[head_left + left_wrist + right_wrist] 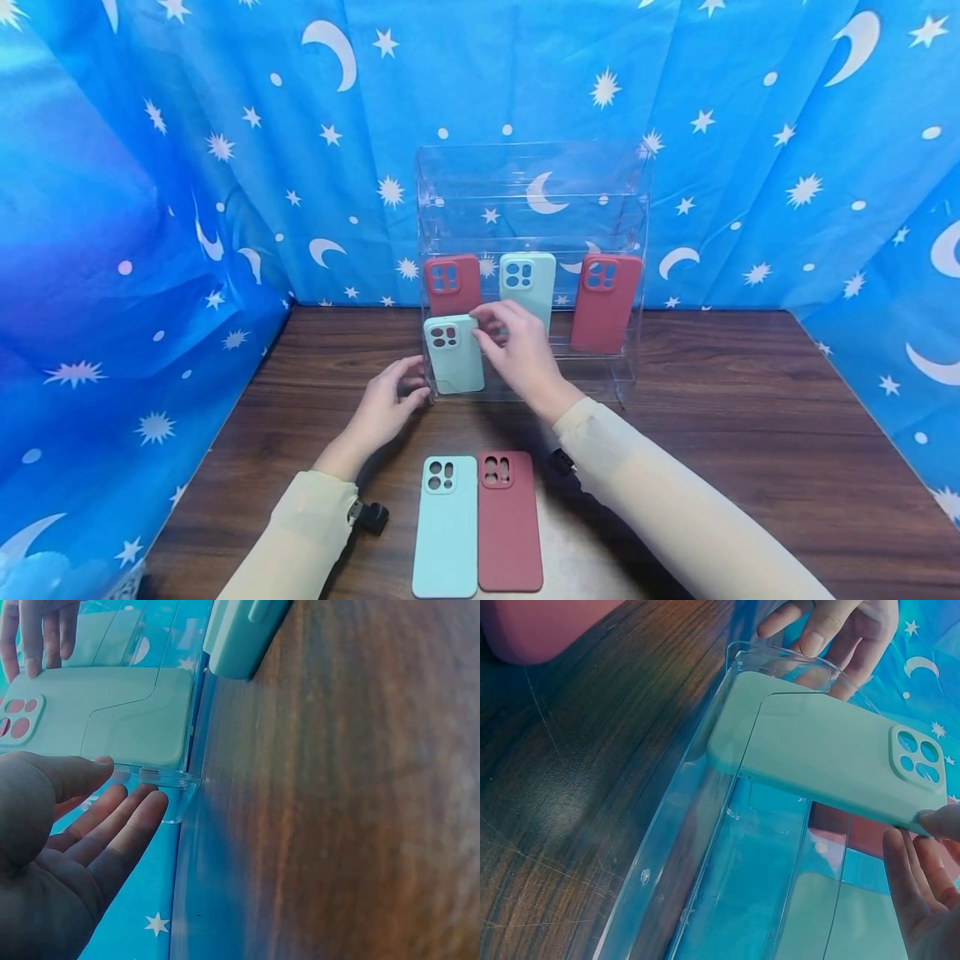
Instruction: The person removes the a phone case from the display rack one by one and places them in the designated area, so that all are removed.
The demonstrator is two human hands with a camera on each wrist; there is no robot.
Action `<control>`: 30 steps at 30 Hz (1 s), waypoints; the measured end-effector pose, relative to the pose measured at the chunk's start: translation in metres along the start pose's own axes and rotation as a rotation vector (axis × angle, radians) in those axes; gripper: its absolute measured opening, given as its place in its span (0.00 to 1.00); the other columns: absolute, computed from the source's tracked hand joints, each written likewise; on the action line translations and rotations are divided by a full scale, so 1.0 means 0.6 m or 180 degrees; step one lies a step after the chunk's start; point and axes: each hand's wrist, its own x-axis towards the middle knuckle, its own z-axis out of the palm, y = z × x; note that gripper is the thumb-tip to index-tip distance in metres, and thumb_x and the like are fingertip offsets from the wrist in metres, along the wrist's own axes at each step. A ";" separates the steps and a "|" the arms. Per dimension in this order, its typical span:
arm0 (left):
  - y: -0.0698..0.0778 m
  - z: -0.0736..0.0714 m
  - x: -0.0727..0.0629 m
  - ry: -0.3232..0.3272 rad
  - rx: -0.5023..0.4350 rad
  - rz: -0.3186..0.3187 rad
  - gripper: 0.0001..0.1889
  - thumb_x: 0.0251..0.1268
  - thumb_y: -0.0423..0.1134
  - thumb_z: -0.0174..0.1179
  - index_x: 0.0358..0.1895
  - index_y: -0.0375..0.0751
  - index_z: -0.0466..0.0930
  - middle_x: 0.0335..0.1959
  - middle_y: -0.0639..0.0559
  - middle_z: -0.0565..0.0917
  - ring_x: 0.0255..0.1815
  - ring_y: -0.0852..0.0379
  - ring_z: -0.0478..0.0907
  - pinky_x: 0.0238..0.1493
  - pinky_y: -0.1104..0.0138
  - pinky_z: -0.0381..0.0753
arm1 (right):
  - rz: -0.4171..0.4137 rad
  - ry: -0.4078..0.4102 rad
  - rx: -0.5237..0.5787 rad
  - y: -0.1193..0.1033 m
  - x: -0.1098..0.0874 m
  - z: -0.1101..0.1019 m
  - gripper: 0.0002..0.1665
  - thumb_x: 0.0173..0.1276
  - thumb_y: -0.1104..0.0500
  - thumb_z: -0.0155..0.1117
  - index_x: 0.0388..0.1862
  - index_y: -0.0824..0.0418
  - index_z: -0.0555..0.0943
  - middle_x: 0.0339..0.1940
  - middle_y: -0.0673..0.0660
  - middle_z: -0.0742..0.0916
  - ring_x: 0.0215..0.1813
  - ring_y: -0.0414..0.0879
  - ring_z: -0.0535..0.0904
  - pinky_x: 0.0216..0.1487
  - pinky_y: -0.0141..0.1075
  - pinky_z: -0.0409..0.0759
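Note:
A mint-green phone case (459, 367) stands in the lowest tier of a clear acrylic display rack (525, 389), at the left end. My right hand (517, 346) pinches its upper right corner between thumb and fingers, seen closely in the right wrist view (930, 877). Beside the rack's lower left corner is my left hand (390, 396), fingers loosely extended and holding nothing. In the left wrist view, that hand's thumb and fingertips (154, 806) come right at the rack's side edge.
On the tier behind stand a red case (459, 302), another mint case (534, 283) and a second red case (606, 304). Nearer me, a mint case (446, 533) and a red case (512, 533) lie side by side on the wooden table (720, 433). Blue star-patterned cloth (480, 75) hangs around.

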 end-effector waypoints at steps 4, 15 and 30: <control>0.002 0.001 0.001 -0.0009 0.0006 0.0004 0.27 0.75 0.36 0.62 0.74 0.44 0.70 0.65 0.42 0.79 0.62 0.46 0.84 0.57 0.56 0.88 | 0.0017 -0.0008 -0.0012 0.000 0.000 -0.003 0.13 0.68 0.65 0.72 0.51 0.58 0.86 0.45 0.53 0.88 0.44 0.44 0.86 0.46 0.35 0.90; -0.001 0.000 -0.002 0.0002 0.0005 0.0026 0.27 0.74 0.36 0.63 0.74 0.45 0.70 0.65 0.42 0.79 0.62 0.46 0.84 0.56 0.57 0.89 | -0.0006 -0.0046 0.0072 0.007 -0.003 -0.006 0.13 0.68 0.63 0.74 0.50 0.56 0.86 0.42 0.52 0.88 0.43 0.42 0.86 0.44 0.38 0.91; 0.001 -0.001 -0.005 -0.0004 -0.0057 -0.0015 0.27 0.75 0.36 0.62 0.74 0.45 0.70 0.65 0.43 0.79 0.63 0.46 0.83 0.53 0.62 0.89 | -0.0211 0.0115 0.0169 0.001 -0.016 -0.016 0.13 0.68 0.64 0.73 0.50 0.57 0.86 0.43 0.52 0.88 0.45 0.43 0.86 0.43 0.42 0.91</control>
